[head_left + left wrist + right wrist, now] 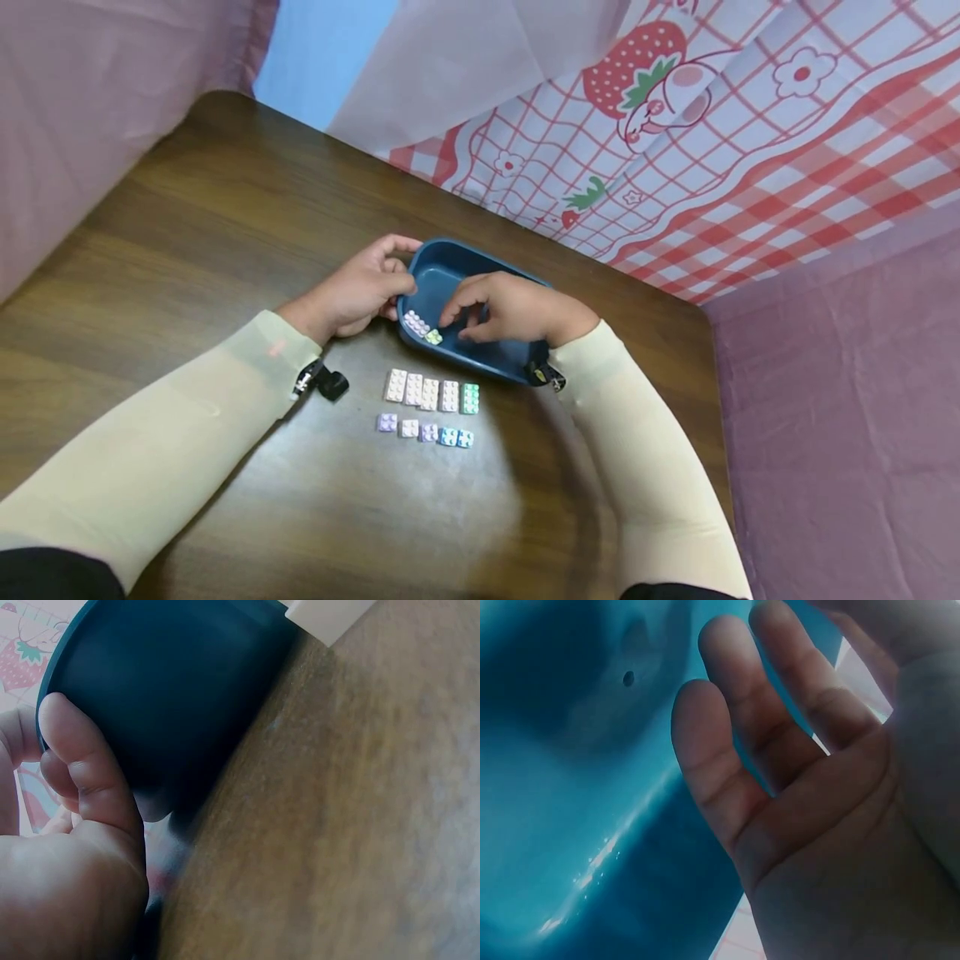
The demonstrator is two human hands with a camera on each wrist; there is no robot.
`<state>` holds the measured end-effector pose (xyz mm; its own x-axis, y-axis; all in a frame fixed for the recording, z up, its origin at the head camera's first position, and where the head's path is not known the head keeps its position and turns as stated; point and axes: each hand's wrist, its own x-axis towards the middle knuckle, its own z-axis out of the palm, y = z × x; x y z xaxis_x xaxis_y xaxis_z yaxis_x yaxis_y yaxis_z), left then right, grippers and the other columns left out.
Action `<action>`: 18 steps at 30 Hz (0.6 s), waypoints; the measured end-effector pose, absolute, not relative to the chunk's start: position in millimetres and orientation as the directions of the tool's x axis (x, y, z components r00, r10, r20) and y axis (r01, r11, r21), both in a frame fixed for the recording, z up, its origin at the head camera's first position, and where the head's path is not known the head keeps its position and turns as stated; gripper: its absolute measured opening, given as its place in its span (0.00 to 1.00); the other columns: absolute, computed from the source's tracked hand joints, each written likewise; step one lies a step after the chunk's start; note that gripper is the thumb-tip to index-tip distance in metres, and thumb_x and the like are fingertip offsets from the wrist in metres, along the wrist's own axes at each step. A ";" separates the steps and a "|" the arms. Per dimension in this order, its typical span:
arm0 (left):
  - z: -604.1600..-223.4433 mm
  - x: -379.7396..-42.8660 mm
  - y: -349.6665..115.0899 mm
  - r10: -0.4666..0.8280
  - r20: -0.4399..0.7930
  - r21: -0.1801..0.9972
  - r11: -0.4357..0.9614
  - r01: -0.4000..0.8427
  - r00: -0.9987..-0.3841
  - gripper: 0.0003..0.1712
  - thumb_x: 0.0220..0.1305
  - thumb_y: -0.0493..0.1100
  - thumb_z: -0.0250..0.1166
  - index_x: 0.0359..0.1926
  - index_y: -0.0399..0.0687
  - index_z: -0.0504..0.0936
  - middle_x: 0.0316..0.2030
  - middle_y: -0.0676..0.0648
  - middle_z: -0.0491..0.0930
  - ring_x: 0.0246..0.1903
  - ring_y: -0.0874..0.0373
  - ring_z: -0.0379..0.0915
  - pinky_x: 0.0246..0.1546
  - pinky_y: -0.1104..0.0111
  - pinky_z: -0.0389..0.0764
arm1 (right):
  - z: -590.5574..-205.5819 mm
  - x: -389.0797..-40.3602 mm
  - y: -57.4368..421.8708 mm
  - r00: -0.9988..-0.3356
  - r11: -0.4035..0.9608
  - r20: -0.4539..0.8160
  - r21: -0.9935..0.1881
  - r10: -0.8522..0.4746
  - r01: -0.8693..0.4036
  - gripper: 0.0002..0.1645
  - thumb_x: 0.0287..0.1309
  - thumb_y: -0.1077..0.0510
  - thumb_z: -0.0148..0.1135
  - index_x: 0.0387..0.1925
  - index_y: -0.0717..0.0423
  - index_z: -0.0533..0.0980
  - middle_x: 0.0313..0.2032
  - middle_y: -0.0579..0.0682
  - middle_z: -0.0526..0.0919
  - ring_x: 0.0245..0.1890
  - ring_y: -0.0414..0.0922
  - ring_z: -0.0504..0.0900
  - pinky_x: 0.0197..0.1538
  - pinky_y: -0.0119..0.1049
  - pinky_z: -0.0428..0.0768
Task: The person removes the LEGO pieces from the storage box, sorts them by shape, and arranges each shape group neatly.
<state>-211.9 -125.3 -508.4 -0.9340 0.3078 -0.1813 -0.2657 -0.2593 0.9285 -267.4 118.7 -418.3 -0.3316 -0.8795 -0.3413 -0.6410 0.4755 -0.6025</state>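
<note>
A dark blue plastic tray sits on the wooden table. At its left end my left hand holds the rim, the thumb inside the wall. The left wrist view shows digits against the tray's outer side. My right hand reaches into the tray with loosely bent fingers, and nothing shows between them. Close to its fingertips lies a small yellow-green toy brick, beside a pale lilac brick in the tray's near left corner. In the right wrist view several relaxed fingers hover over the blue tray floor.
In front of the tray, a row of longer bricks, mostly pale with a green one at the right, lies on the table. Nearer is a row of small lilac, pale and blue bricks. A strawberry-print curtain hangs behind.
</note>
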 end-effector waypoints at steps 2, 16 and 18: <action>-508.5 -212.3 -125.1 0.308 -0.181 0.928 -0.261 -0.266 -0.934 0.37 0.65 0.29 0.60 0.72 0.56 0.65 0.32 0.46 0.75 0.25 0.54 0.73 0.19 0.71 0.78 | -418.7 -268.4 117.1 -0.318 0.466 -0.341 -0.604 -0.884 -0.647 0.15 0.64 0.60 0.72 0.52 0.48 0.87 0.51 0.39 0.85 0.42 0.39 0.86 0.47 0.39 0.88; -513.5 -214.3 -124.5 0.314 -0.169 0.930 -0.263 -0.257 -0.934 0.37 0.65 0.29 0.61 0.72 0.56 0.65 0.32 0.46 0.74 0.23 0.55 0.72 0.19 0.72 0.77 | -435.1 -271.0 113.6 -0.266 0.497 -0.438 -0.586 -0.859 -0.640 0.17 0.65 0.58 0.72 0.55 0.42 0.87 0.53 0.38 0.84 0.45 0.41 0.85 0.48 0.32 0.87; -513.7 -214.6 -125.0 0.313 -0.167 0.930 -0.265 -0.255 -0.935 0.37 0.65 0.29 0.61 0.72 0.56 0.65 0.32 0.46 0.74 0.23 0.55 0.72 0.19 0.71 0.77 | -436.1 -271.2 113.2 -0.265 0.495 -0.435 -0.590 -0.861 -0.638 0.17 0.65 0.57 0.72 0.54 0.41 0.87 0.52 0.38 0.84 0.44 0.41 0.85 0.47 0.32 0.87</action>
